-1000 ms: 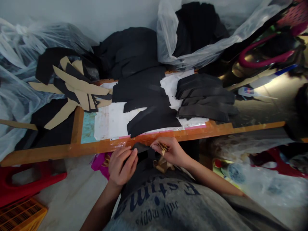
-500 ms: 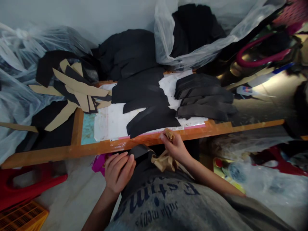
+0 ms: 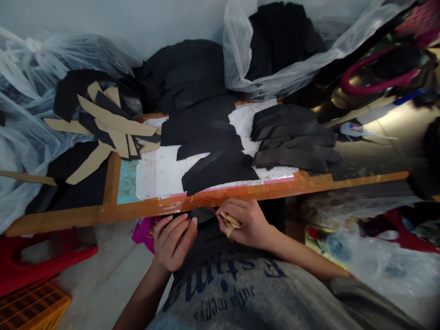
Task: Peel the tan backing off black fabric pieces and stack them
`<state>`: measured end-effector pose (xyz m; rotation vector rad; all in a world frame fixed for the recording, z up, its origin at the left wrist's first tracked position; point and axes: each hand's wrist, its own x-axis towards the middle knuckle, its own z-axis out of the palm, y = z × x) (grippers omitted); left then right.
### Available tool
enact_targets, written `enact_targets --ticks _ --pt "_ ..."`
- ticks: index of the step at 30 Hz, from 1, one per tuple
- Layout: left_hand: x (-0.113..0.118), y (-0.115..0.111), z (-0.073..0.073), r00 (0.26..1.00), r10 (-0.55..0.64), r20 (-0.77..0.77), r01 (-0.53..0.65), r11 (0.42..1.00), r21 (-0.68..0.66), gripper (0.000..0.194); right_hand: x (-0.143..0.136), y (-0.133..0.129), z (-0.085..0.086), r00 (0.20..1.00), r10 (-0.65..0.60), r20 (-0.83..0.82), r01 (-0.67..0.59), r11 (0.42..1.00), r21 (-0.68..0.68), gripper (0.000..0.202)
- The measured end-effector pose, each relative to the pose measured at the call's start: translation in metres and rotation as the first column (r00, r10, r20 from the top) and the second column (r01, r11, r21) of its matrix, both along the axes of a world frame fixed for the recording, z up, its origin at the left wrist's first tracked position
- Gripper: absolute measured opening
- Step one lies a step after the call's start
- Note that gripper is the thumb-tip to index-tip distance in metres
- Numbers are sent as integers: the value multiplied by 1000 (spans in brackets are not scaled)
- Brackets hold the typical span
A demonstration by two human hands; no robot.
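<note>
Just below the table's front edge, a small black sheet piece (image 3: 203, 214) lies over my lap. My left hand (image 3: 175, 240) grips its left end, fingers closed with the thumb at the near side. My right hand (image 3: 245, 222) has its fingertips at the piece's right end, and crumpled tan backing paper (image 3: 231, 223) is bunched in its curled fingers. On the table in front of both hands, several black cut pieces (image 3: 220, 170) overlap in a fanned row. To their right sits a stack of smaller black pieces (image 3: 292, 151).
Tan and black strips (image 3: 117, 123) are heaped at the left. Clear plastic bags (image 3: 237, 50) and a large black pile (image 3: 189, 59) stand behind. A glue bottle (image 3: 352, 129) lies at the right. Orange tape covers the table edge (image 3: 137, 210); a red stool (image 3: 51, 256) stands lower left.
My right hand has come down and left to the black piece's right end. The tan paper that trailed below it is now gathered in its fingers. My left hand stays nearly in place.
</note>
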<state>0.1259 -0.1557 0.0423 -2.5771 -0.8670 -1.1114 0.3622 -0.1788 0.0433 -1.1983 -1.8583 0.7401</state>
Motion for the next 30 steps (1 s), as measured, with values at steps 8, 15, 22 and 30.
enact_targets --ticks 8,15,22,30 --pt "-1 -10 -3 1000 -12 -3 12 1000 -27 27 -7 -2 6 944 -192 -267 120 957 -262 10" --pt "-14 -14 -15 1000 20 1 -20 997 -68 37 3 -1 -3 848 -336 -409 112 869 -482 5" --pt "-31 -10 -20 996 88 8 -88 996 -23 40 23 6 2 886 -287 -364 106 890 -444 7" --pt "-19 -12 -11 998 61 18 -61 998 -20 38 1 3 12 990 64 -127 -82 986 -148 8"
